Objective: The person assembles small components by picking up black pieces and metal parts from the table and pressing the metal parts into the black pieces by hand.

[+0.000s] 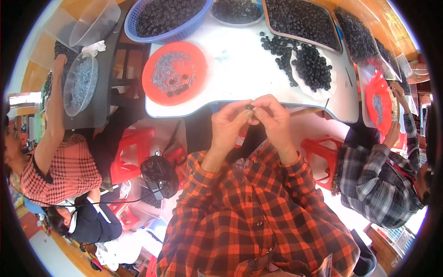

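Note:
My left hand (228, 123) and my right hand (275, 117) meet at the near edge of the white table (240, 69). Together they pinch a small dark bead (249, 107) between the fingertips. My sleeves are orange and black plaid. Just beyond my hands on the right lies a white sheet (328, 87) heaped with dark beads (311, 67). On the left stands a round orange plate (198, 60) holding pale clear bits and a few dark beads.
A blue basket (138, 21), a bowl (235, 18) and a flat tray (302, 21) of dark beads line the far side. A person in a red checked shirt (64, 166) reaches to a clear bowl (80, 83). Another in grey plaid (374, 180) works at a red plate (379, 104). Red stools (131, 147) stand below.

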Tool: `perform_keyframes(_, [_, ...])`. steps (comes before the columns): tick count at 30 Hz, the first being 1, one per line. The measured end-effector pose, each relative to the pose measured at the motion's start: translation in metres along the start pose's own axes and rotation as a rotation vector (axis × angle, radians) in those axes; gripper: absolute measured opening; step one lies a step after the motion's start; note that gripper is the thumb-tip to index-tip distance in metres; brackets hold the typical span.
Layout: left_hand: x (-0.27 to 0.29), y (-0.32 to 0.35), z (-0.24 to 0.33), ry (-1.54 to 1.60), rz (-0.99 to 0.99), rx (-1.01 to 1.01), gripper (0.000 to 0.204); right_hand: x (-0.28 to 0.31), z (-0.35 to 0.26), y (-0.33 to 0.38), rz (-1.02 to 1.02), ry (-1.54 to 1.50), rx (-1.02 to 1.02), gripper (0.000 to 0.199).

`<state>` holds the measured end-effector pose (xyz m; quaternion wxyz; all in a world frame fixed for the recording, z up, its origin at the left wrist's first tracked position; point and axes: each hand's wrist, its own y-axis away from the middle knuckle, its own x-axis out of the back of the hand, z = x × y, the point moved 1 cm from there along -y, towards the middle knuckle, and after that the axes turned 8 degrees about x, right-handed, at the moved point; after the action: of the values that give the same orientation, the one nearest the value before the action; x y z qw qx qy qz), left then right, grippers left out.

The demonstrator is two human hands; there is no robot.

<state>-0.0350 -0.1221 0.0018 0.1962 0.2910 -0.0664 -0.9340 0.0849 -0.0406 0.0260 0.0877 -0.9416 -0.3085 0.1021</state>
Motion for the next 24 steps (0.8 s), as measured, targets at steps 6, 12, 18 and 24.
perform_keyframes(6, [-0.004,-0.001,0.007,-0.028,-0.032,0.039,0.027,0.008,0.004,-0.002,-0.019,-0.064,-0.016,0.005])
perform_keyframes(12, [-0.002,-0.002,0.009,-0.013,-0.058,0.067,0.025,0.014,0.005,-0.006,-0.068,-0.202,-0.172,0.004])
perform_keyframes(18, [0.008,-0.024,0.036,-0.230,0.098,0.053,0.022,0.016,0.019,-0.020,0.044,0.274,0.089,0.004])
perform_keyframes(24, [0.026,-0.083,0.122,-0.653,0.399,-0.312,0.020,0.025,0.039,-0.042,0.116,0.705,0.443,0.008])
